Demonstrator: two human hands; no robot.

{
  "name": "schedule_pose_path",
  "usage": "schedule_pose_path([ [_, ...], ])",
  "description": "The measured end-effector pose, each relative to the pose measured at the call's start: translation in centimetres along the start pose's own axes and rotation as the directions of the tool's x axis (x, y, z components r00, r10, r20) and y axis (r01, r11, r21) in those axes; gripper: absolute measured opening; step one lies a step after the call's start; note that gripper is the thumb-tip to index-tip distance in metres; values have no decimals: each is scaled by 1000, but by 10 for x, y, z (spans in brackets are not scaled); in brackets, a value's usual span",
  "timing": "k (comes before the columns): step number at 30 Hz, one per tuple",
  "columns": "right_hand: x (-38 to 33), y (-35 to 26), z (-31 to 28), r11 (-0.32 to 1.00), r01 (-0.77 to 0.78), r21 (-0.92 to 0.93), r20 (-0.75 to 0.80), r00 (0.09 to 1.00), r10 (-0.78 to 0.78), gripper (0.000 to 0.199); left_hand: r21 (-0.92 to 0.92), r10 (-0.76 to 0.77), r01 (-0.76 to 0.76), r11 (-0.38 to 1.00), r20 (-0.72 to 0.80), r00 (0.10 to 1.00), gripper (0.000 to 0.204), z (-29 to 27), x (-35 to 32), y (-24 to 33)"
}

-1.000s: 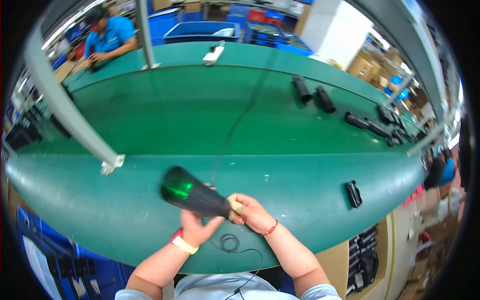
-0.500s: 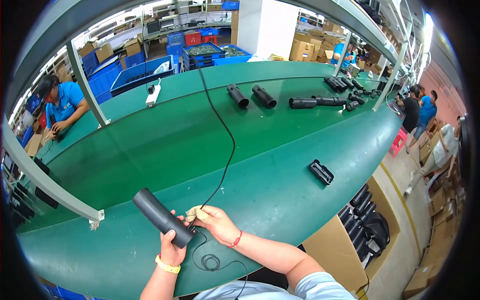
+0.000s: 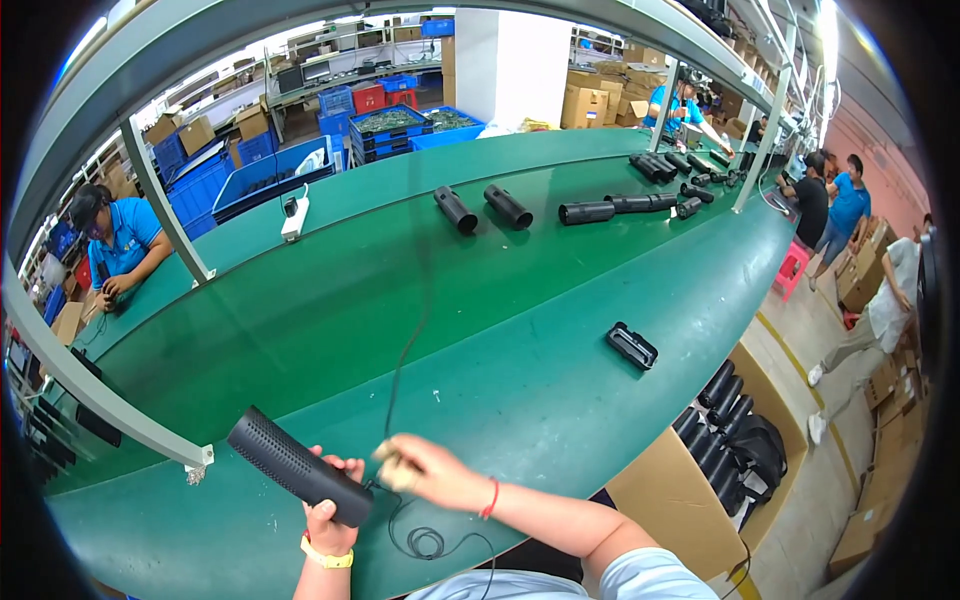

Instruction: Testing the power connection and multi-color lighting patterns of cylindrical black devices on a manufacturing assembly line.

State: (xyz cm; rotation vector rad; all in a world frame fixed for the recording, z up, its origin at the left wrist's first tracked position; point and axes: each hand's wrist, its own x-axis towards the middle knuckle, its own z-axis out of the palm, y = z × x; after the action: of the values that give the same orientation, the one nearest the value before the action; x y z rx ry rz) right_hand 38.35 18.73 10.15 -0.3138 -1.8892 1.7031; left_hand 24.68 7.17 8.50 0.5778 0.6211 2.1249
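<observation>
My left hand [image 3: 333,520] is closed round the lower end of a black cylindrical housing [image 3: 290,462] with a perforated shell. The cylinder slants over the bench, its dotted end up and to the left. Beside its lower end my right hand [image 3: 430,472] is closed, with pale finger covers on the fingertips, slightly smeared by motion. A black cable [image 3: 397,375] hanging from above runs down into those fingers; its tip is hidden. A thin black cord [image 3: 425,543] leaves the cylinder's end and lies in a loop on the bench near my body.
Farther right lies a small black oblong part [image 3: 632,346]. Several black cylinders [image 3: 508,206] rest on the green belt [image 3: 300,310]. A carton [image 3: 665,490] of black cylinders stands at lower right. A grey post [image 3: 95,365] rises at left; a co-worker [image 3: 125,245] sits across.
The cylinder has shifted left and slightly down with my left hand, tilting flatter. My right hand has moved slightly down, and the hanging cable has swung left.
</observation>
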Motion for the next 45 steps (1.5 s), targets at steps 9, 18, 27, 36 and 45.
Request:
schedule_pose_path([
  [9, -16, -14, -3, 988, 156, 9, -25, 987, -156, 11, -22, -211, 227, 974, 298, 931, 72, 16, 10, 7],
  [18, 5, 2, -92, 957, -173, 232, -245, 942, 229, 13, 472, 222, -216, 855, 43, 974, 62, -1, 75, 46],
  [27, 12, 68, -104, 972, -167, -165, -411, 908, 86, 24, 857, 390, -49, 512, -181, 903, 50, -94, 184, 48],
  [36, 11, 74, -108, 846, -129, -517, -438, 889, -132, 37, 936, 376, 139, 324, -262, 889, 57, -110, 190, 46],
  [45, -2, 46, -118, 598, -271, -754, -528, 792, -306, 44, 927, 106, -3, 376, -39, 994, 53, -32, 87, 95],
])
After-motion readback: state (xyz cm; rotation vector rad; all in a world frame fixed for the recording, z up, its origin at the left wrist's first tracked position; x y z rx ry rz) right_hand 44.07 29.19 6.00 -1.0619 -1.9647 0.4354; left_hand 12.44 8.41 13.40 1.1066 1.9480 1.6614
